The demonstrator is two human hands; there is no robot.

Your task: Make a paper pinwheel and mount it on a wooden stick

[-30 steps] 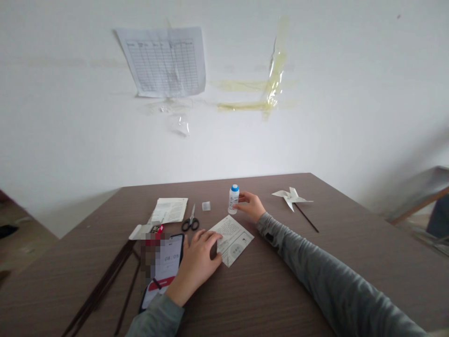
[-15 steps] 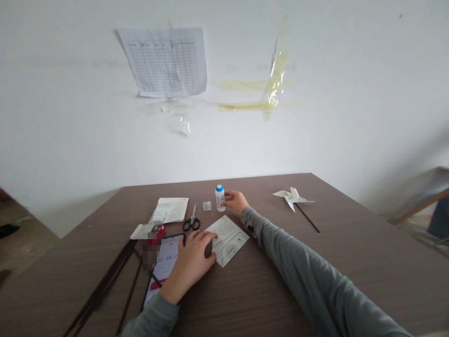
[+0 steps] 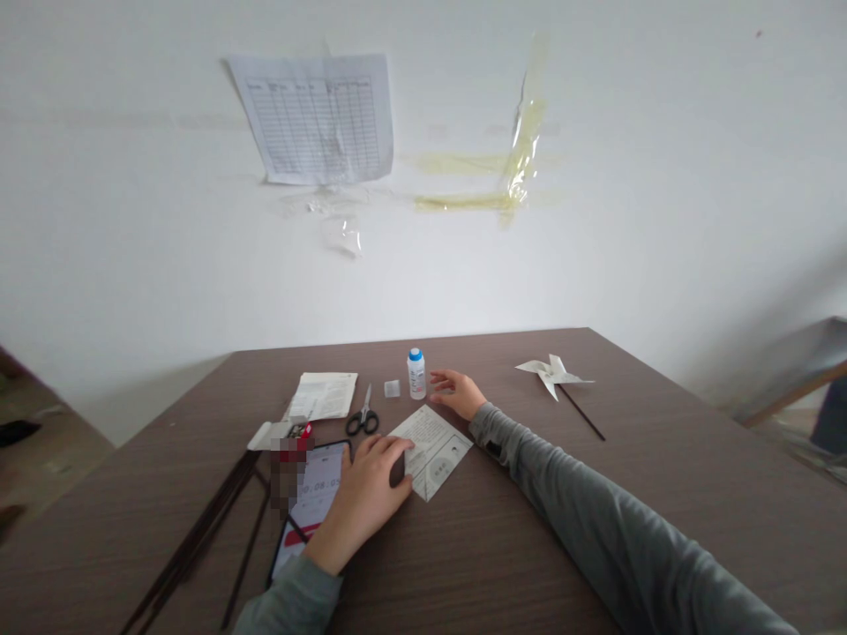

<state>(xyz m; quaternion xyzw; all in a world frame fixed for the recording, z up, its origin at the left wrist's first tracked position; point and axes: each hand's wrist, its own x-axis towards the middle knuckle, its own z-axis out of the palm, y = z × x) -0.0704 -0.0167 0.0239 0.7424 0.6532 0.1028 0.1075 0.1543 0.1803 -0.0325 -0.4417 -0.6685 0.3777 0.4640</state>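
In the head view, the right hand (image 3: 458,392) lies just right of centre, fingers loosely spread and holding nothing, its fingertips close beside the small white bottle (image 3: 416,374) with a blue cap but apart from it. The bottle stands upright on the brown table (image 3: 662,476), near the far edge. The left hand (image 3: 367,501), lower and left of centre, presses flat and open on the corner of a printed paper square (image 3: 433,450), the palm lying partly over a phone (image 3: 311,503). Scissors (image 3: 362,416) lie closed just up and left of the sheet, with a small clear piece (image 3: 392,388) between them and the bottle. A folded leaflet (image 3: 322,395) sits further left, dark sticks (image 3: 198,538) run to the lower left, and a paper pinwheel (image 3: 552,374) rests at the right.

The bottle looks narrow and tall, so a careless brush from the nearby fingers could tip it onto the paper. If the left palm shifts, the sheet may slide or crease.
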